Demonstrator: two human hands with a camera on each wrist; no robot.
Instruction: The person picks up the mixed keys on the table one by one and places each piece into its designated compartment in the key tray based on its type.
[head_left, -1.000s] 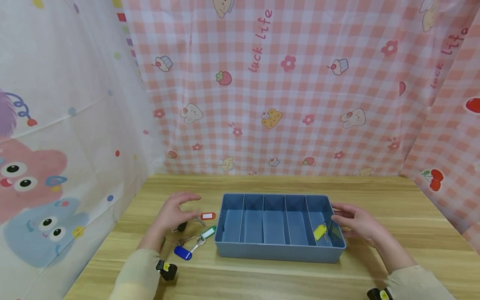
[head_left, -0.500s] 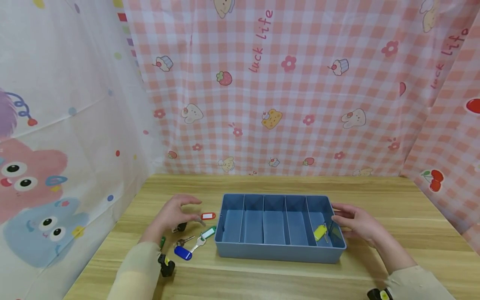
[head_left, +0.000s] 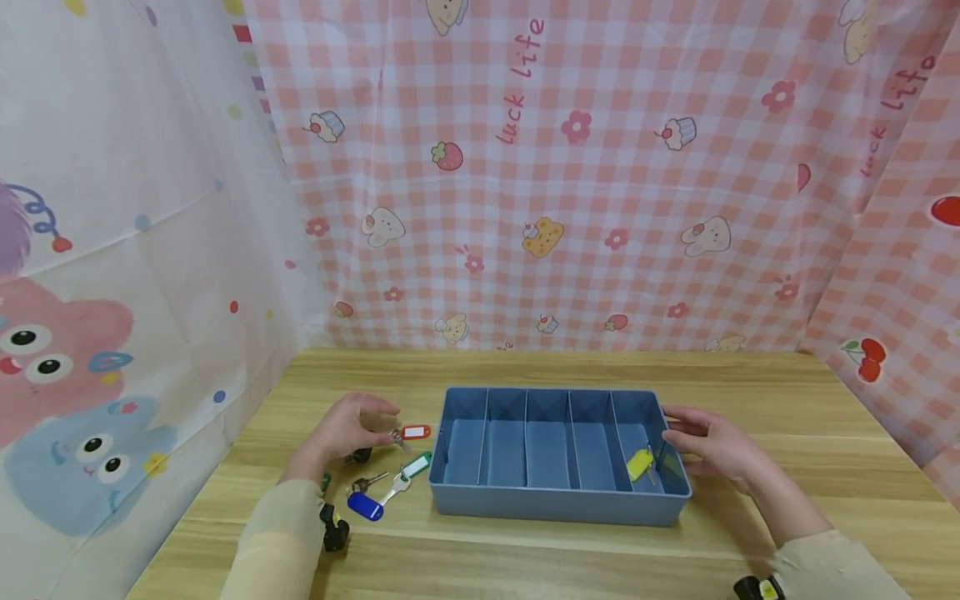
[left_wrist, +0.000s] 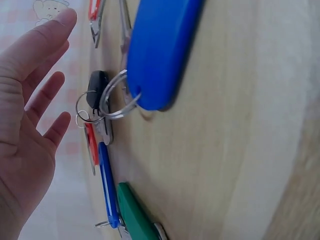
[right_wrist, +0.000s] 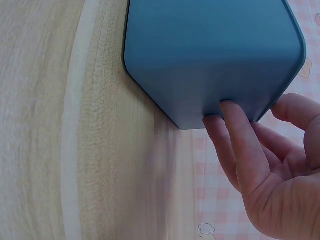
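Note:
My left hand (head_left: 348, 429) hovers over a group of keys at the left, its thumb tip beside the key ring of a red key tag (head_left: 416, 432). In the left wrist view its fingers are spread, with nothing between them. Closer to me lie a green key tag (head_left: 416, 465) with a key and a blue key tag (head_left: 365, 506). My right hand (head_left: 708, 442) holds the right end of a blue-grey divided box (head_left: 558, 505), thumb at the rim and fingertips on the outer wall (right_wrist: 200, 90). A yellow key tag (head_left: 640, 464) with a key lies in the box's rightmost compartment.
A black-headed key (left_wrist: 98, 89) and more tagged keys, including a blue tag (left_wrist: 108, 185) and a green one (left_wrist: 134, 212), lie on the wooden table (head_left: 570, 558) near the left hand. Patterned cloth (head_left: 570, 183) hangs behind and at both sides.
My left hand has come down slightly, and its thumb and index finger have drawn closer to the red tag's ring. The right hand and the box stay in place.

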